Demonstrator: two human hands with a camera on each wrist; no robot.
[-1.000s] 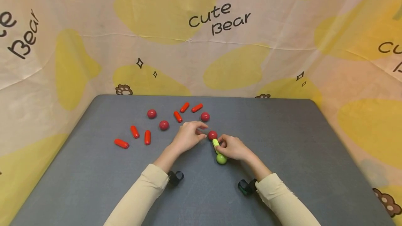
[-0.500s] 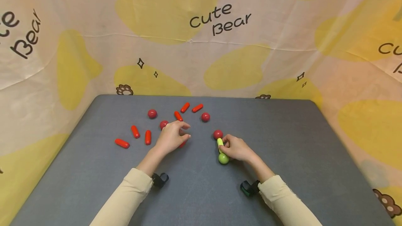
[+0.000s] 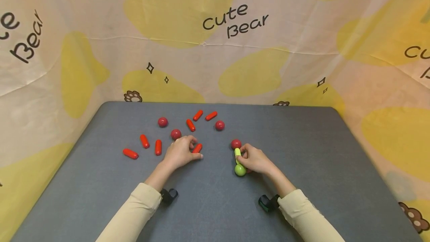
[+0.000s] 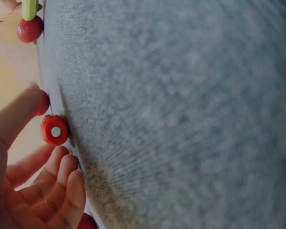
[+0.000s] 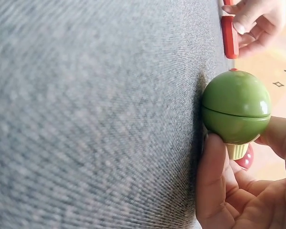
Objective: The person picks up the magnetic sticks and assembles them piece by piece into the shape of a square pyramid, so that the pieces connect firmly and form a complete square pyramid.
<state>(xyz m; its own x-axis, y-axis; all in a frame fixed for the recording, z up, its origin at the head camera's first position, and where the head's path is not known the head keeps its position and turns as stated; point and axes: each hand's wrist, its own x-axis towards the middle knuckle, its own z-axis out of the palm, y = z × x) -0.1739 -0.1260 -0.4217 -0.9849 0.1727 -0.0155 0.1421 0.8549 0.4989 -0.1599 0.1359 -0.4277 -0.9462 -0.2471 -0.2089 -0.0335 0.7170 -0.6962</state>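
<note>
My right hand (image 3: 256, 159) pinches a yellow-green rod (image 3: 237, 155) between thumb and fingers. A green ball (image 5: 236, 107) sits at the rod's near end, and a red ball (image 3: 236, 143) touches its far end. Left of this piece, my left hand (image 3: 179, 152) is spread around a red rod (image 3: 198, 148) on the table. In the left wrist view this red rod (image 4: 55, 130) shows a pale round dot on its end. The left thumb stands apart from it, while the fingertips lie close below; whether they touch it I cannot tell.
More red rods (image 3: 158, 147) and red balls (image 3: 162, 122) lie scattered across the left and back of the grey table (image 3: 302, 141). One red ball (image 3: 176, 134) is close behind the left hand. A patterned cloth (image 3: 252, 66) hangs around the table.
My left hand has moved left, away from the red ball beside the right hand, and come down around the red rod. The right hand has shifted slightly right with the joined piece.
</note>
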